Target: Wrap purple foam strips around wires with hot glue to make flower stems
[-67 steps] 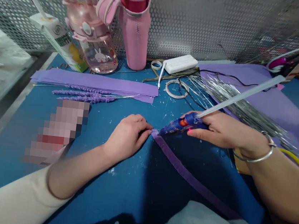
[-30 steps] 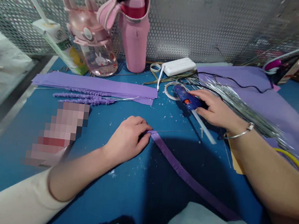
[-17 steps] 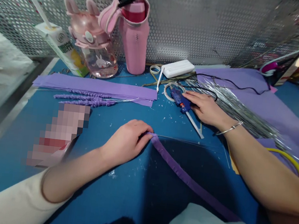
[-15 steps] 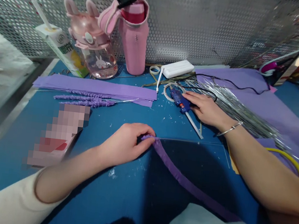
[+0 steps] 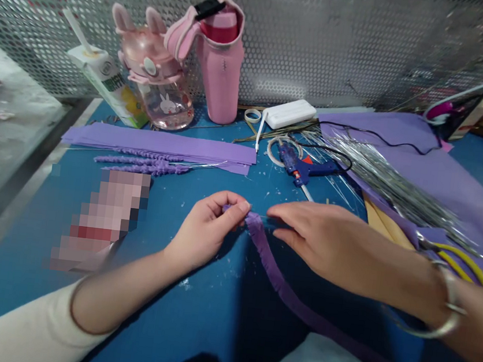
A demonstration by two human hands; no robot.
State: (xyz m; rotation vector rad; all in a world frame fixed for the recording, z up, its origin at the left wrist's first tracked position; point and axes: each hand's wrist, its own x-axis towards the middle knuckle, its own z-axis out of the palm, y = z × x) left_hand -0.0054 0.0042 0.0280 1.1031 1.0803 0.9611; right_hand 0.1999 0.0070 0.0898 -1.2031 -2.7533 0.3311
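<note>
My left hand (image 5: 210, 224) pinches the fringed end of a purple paper strip (image 5: 274, 272), where purple paper also shows between thumb and finger. The strip curves away down to the right, over the dark shadow toward my lap. A thin wire juts out to the right of the pinch. Close to this wire is my right hand (image 5: 325, 248), thumb and fingertips apart; I see nothing held between them. Beyond it, a blue glue gun (image 5: 300, 163) rests on the table, its glue stick pointing toward me.
Purple paper strips (image 5: 159, 141) lie stacked at the back left, with finished fringed purple stems (image 5: 143, 164) before them. Bottles, a drink carton (image 5: 108, 85) and a white power bank (image 5: 290, 114) line the mesh wall. Wires (image 5: 415, 189) and yellow-handled scissors (image 5: 467, 266) are right.
My right hand has left the glue gun and come toward me, near the strip's end. The glue gun's handle now shows. My left hand keeps its pinch.
</note>
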